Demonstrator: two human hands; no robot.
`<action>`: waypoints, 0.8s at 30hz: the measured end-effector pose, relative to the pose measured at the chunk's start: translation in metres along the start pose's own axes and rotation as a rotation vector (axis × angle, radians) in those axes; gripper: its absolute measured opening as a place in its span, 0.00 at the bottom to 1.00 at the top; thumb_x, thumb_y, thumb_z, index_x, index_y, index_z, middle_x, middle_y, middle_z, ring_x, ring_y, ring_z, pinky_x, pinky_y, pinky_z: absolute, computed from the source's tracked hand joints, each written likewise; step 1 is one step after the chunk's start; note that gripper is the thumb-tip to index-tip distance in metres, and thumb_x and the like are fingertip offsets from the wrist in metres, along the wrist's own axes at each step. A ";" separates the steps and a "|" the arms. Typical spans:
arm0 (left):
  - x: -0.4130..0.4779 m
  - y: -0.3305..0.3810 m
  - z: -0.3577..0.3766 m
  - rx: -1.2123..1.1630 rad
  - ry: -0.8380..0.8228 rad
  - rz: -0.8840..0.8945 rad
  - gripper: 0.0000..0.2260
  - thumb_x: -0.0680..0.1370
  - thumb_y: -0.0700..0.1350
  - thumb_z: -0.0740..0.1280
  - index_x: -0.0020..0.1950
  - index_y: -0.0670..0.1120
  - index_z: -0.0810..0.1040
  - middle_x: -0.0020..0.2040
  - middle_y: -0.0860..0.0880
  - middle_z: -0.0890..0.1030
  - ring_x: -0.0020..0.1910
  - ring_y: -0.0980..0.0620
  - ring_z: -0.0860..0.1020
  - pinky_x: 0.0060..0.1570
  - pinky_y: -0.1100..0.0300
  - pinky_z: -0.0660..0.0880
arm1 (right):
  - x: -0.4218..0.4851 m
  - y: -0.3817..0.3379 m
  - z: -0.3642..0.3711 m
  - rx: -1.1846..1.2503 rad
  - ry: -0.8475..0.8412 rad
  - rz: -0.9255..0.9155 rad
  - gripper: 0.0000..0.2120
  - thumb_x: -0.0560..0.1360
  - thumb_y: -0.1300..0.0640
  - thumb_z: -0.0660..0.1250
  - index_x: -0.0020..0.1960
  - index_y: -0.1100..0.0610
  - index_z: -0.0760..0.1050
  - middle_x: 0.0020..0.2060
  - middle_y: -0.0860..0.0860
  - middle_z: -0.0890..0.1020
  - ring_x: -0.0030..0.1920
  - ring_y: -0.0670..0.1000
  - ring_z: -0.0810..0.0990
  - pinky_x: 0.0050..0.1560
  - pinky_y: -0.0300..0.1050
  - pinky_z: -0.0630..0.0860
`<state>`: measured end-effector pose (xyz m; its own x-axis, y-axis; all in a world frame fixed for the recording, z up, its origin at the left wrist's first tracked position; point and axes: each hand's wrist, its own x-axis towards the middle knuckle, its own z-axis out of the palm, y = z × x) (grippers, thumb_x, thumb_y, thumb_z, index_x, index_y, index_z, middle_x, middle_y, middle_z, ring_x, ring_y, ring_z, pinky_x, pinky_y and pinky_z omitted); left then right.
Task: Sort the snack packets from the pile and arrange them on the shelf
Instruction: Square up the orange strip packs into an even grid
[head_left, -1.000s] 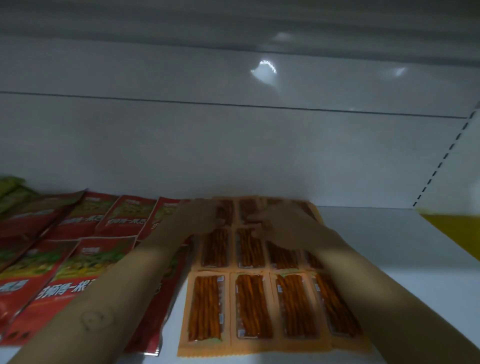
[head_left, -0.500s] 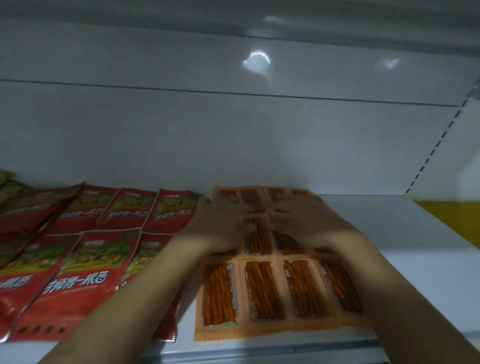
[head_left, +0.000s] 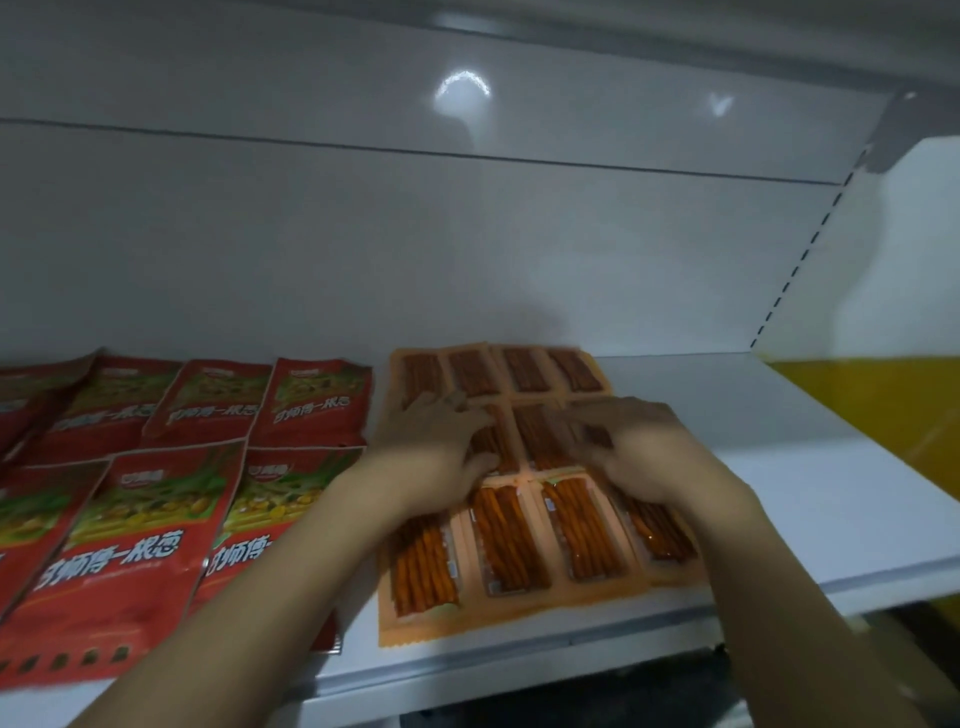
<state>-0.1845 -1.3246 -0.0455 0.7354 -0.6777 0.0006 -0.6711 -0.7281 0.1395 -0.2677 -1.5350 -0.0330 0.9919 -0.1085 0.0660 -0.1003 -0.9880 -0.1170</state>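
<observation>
Head view, the only one given.

Orange stick packets (head_left: 519, 540) flat on the white shelf (head_left: 805, 493), three rows deep. Back row (head_left: 498, 371) near the rear panel (head_left: 467, 249) at 12 o'clock, middle row (head_left: 540, 436) under the hands, front row at the shelf lip at 6.

Left hand (head_left: 436, 447): flat on the middle row's 9 o'clock end, fingers straight and spread, aimed at about 1 o'clock, gripping nothing.

Right hand (head_left: 639, 447): flat on the 3 o'clock end, fingers relaxed, aimed at about 10 o'clock, nothing pinched as far as visible.

Key relation – middle row directly beneath both sets of fingers, touching. Neither hand nearer, one on each end.

Long axis of each row: 9 to 3, across the shelf. Sticks inside: 6 to 12, converging slightly toward 12.

Red packets (head_left: 145, 519) just beside at 9 o'clock, left forearm crossing their near corner.

Likely next: a flat push to square the middle row – toward 12 or sideways, cannot tell which.
</observation>
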 end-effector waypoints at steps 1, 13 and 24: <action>-0.002 0.000 0.001 0.007 -0.001 0.009 0.23 0.81 0.61 0.57 0.76 0.59 0.63 0.77 0.51 0.63 0.75 0.46 0.61 0.73 0.44 0.52 | 0.000 0.000 0.003 -0.016 -0.002 0.000 0.20 0.80 0.46 0.63 0.71 0.42 0.70 0.70 0.47 0.73 0.70 0.51 0.69 0.70 0.48 0.64; -0.022 0.004 -0.001 0.025 0.057 0.046 0.24 0.81 0.61 0.58 0.76 0.57 0.64 0.74 0.49 0.68 0.72 0.45 0.65 0.69 0.48 0.59 | -0.005 0.002 0.008 -0.015 0.032 0.070 0.21 0.80 0.43 0.61 0.73 0.42 0.68 0.68 0.48 0.75 0.68 0.54 0.71 0.69 0.49 0.64; -0.052 0.048 -0.003 0.059 -0.022 0.130 0.23 0.77 0.66 0.60 0.67 0.56 0.74 0.65 0.52 0.73 0.65 0.49 0.70 0.66 0.46 0.61 | -0.012 0.014 0.012 -0.046 -0.085 0.096 0.18 0.81 0.46 0.58 0.70 0.43 0.71 0.69 0.48 0.74 0.68 0.54 0.72 0.67 0.53 0.68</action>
<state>-0.2548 -1.3236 -0.0355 0.6404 -0.7680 -0.0067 -0.7652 -0.6387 0.0812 -0.2801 -1.5462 -0.0474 0.9804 -0.1952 -0.0274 -0.1967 -0.9778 -0.0727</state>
